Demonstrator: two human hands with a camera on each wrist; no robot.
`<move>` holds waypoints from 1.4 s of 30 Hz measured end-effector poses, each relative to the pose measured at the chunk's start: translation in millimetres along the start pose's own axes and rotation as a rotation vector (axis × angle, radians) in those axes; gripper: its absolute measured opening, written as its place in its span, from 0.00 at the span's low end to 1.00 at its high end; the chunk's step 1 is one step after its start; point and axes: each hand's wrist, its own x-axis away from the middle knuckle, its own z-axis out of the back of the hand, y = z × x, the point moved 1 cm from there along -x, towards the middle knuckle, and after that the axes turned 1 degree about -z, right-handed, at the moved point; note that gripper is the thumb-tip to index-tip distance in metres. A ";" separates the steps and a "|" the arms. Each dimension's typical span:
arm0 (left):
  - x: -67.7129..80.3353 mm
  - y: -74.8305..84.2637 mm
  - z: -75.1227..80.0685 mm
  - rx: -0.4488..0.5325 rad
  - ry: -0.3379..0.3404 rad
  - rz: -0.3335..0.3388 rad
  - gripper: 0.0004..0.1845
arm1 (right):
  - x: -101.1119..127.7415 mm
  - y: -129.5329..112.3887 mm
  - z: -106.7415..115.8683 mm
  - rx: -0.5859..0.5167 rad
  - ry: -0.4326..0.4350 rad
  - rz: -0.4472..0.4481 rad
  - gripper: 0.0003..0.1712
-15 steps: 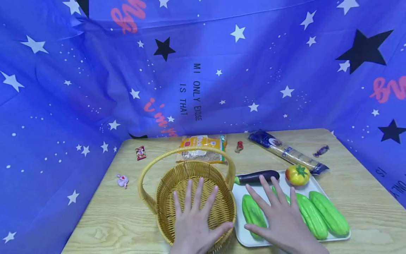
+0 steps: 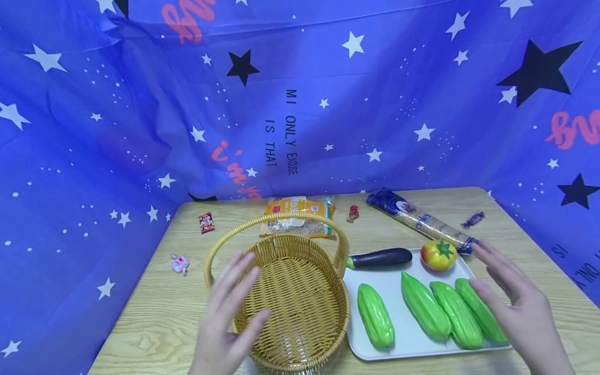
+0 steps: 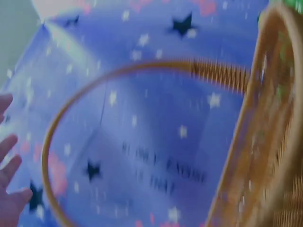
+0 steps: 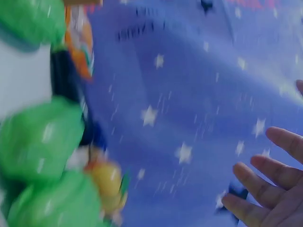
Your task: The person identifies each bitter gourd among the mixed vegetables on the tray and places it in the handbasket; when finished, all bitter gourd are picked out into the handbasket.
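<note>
My left hand (image 2: pixel 225 317) is spread over the near left side of a wicker basket (image 2: pixel 344 323) with a tall arched handle, holding nothing. Inside the basket only its woven floor shows. To the right, my right hand (image 2: pixel 525 307) hovers with fingers apart over the right end of a white tray (image 2: pixel 398 344), also holding nothing. On the tray lie several green ridged gourds (image 2: pixel 375 315), a dark eggplant (image 2: pixel 382 258) along the back edge and a red-yellow tomato (image 2: pixel 438 255) with a green leafy top. My right hand partly covers the rightmost gourd.
Behind the basket lies an orange food bag (image 2: pixel 300 208). A long blue noodle packet (image 2: pixel 417 216) slants behind the tray. Small wrapped candies, such as a red one (image 2: pixel 206 223) and a purple one (image 2: pixel 473 220), are scattered about. A blue starry cloth (image 2: pixel 328 78) walls the table.
Both hands have moved apart: the left from over the basket's middle to its left side, the right from the tray's middle to its right end. The objects stay in place.
</note>
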 end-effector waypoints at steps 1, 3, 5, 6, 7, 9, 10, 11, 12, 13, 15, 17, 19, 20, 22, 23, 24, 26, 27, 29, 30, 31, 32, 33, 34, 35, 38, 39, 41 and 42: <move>2.9 -4.7 8.0 0.037 0.049 0.045 0.26 | 0.2 8.9 3.9 -0.017 0.013 -0.028 0.32; 11.1 -13.4 23.5 0.126 0.133 0.201 0.25 | 1.4 27.6 9.2 -0.051 0.018 -0.095 0.32; 22.2 -22.8 35.5 0.254 0.221 0.375 0.27 | 4.1 46.3 11.1 -0.063 0.007 -0.162 0.33; 28.1 -27.0 40.0 0.316 0.258 0.459 0.30 | 5.7 56.3 10.8 -0.057 0.001 -0.191 0.33; 34.7 -31.2 42.8 0.379 0.287 0.534 0.32 | 7.8 65.6 10.5 -0.051 -0.010 -0.220 0.34; 48.7 -39.0 45.0 0.434 0.325 0.663 0.34 | 11.3 80.8 8.2 -0.019 -0.031 -0.274 0.35; 55.2 -42.3 44.2 0.423 0.324 0.718 0.33 | 12.9 86.9 6.8 -0.005 -0.037 -0.289 0.35; 61.2 -45.0 42.6 0.406 0.313 0.766 0.33 | 14.2 92.4 5.8 0.018 -0.050 -0.309 0.36; 66.5 -46.5 40.5 0.378 0.300 0.826 0.33 | 15.1 97.2 4.8 0.026 -0.062 -0.320 0.36; 71.6 -47.9 37.6 0.357 0.289 0.876 0.33 | 15.8 100.2 3.6 0.039 -0.076 -0.345 0.37; 79.6 -49.4 32.0 0.318 0.267 0.990 0.33 | 15.4 104.6 1.3 0.072 -0.115 -0.397 0.39; 85.1 -50.7 27.2 0.297 0.243 1.064 0.32 | 13.5 107.8 0.0 0.122 -0.180 -0.455 0.42; 88.6 -52.2 23.2 0.290 0.222 1.093 0.31 | 12.0 109.4 -1.2 0.173 -0.228 -0.490 0.45; 89.7 -53.0 21.5 0.303 0.215 1.089 0.31 | 11.7 110.0 -1.3 0.199 -0.246 -0.489 0.46; 91.2 -54.2 18.6 0.325 0.206 1.057 0.30 | 12.4 111.3 -1.4 0.239 -0.273 -0.483 0.46; 91.5 -54.6 17.5 0.340 0.210 1.041 0.30 | 13.4 111.9 -1.5 0.261 -0.278 -0.474 0.45; 91.7 -55.0 16.6 0.352 0.211 1.026 0.29 | 14.2 112.1 -1.8 0.287 -0.285 -0.465 0.45; 92.1 -55.5 15.6 0.370 0.215 1.003 0.29 | 14.8 112.7 -1.9 0.325 -0.309 -0.449 0.45; 92.0 -55.5 15.4 0.365 0.218 1.001 0.29 | 14.6 112.8 -1.9 0.337 -0.322 -0.448 0.45; 91.8 -55.5 15.2 0.356 0.226 1.006 0.29 | 13.9 112.3 -2.6 0.363 -0.331 -0.438 0.45; 91.8 -55.3 15.2 0.352 0.225 1.003 0.28 | 13.4 112.0 -2.8 0.372 -0.333 -0.434 0.45; 91.7 -55.2 15.1 0.347 0.224 1.004 0.28 | 13.1 112.1 -2.7 0.375 -0.334 -0.431 0.45; 91.6 -55.0 15.1 0.339 0.223 1.006 0.28 | 13.0 111.8 -2.8 0.379 -0.330 -0.428 0.44; 91.3 -54.9 14.9 0.336 0.224 1.008 0.28 | 13.1 111.9 -2.9 0.382 -0.329 -0.430 0.44; 91.2 -54.7 14.8 0.333 0.224 1.008 0.28 | 13.8 111.9 -3.2 0.383 -0.320 -0.432 0.44; 91.1 -54.6 14.6 0.334 0.225 1.009 0.28 | 14.8 112.2 -2.9 0.381 -0.319 -0.433 0.44; 91.2 -54.1 14.3 0.338 0.230 1.013 0.28 | 17.5 111.7 -1.3 0.374 -0.287 -0.429 0.43; 91.3 -54.0 14.1 0.343 0.231 1.012 0.28 | 18.0 111.3 -0.4 0.366 -0.279 -0.431 0.44; 91.8 -53.8 14.0 0.347 0.234 1.011 0.28 | 17.3 108.6 2.3 0.354 -0.252 -0.411 0.42; 91.9 -53.7 14.0 0.348 0.235 1.010 0.28 | 16.0 106.6 3.8 0.346 -0.237 -0.403 0.41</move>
